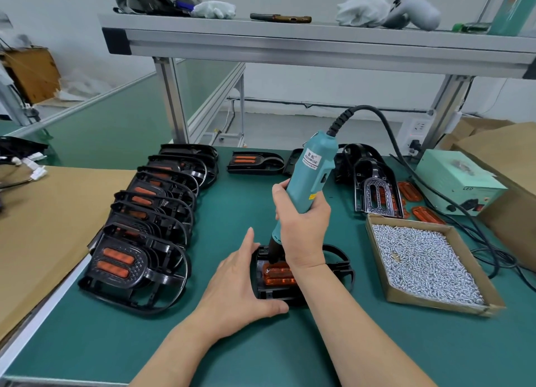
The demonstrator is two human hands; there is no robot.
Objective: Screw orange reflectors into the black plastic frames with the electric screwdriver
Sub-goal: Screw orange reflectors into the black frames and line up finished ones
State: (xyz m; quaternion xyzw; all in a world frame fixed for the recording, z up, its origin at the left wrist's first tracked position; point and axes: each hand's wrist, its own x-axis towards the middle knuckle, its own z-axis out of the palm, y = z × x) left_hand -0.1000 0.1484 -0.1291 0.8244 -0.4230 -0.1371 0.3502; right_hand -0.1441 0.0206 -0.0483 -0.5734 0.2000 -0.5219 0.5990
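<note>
Right hand [301,221]: I have it wrapped closed around the lower body of the teal electric screwdriver with a black cord [310,169]. The tool stands nearly upright, leaning slightly away and to the right. Its dark nose is down on the far end of the orange ribbed reflector [278,275].

Left hand [240,279]: fingers are straight and spread, laid against the left side of the black plastic frame [339,267], with the thumb along its near edge. It grasps nothing.

The reflector sits inside that frame, which lies flat on the green table mat [232,206] in front of me, between my two hands.

To my left is a row of overlapping black frames with orange reflectors fitted [139,259]. To my right is a shallow cardboard tray [377,259] of silver screws. Beyond the tray lie loose orange reflectors [427,214] and more black frames [374,189]. A pale green power box [458,177] stands at far right.
</note>
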